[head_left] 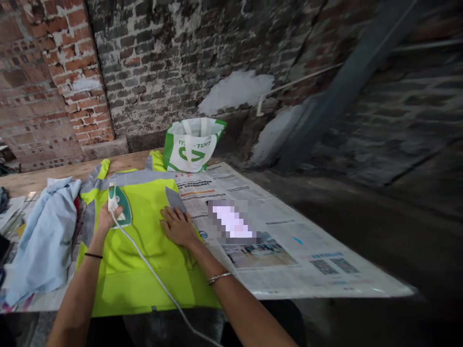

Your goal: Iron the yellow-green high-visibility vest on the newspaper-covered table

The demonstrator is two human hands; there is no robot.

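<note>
Iron (pixel 126 205) in the head view appears to rest on the left part of the yellow-and-grey garment (pixel 159 246), its long axis running away from the person, tip at the far end. The left hand (pixel 105 218) has its grip clamped around the handle. The right hand (pixel 179 226) lies palm down near the garment's right edge, its grip spread flat, about level with the iron's heel, yellow cloth between them. Newspaper (pixel 280 226) covers the desk (pixel 61 169) beside it.

Two hands (pixel 178 227), one iron (pixel 126 213) and one yellow garment (pixel 144 260) show. So do one bag (pixel 191 156), one blue cloth (pixel 47 236).
</note>
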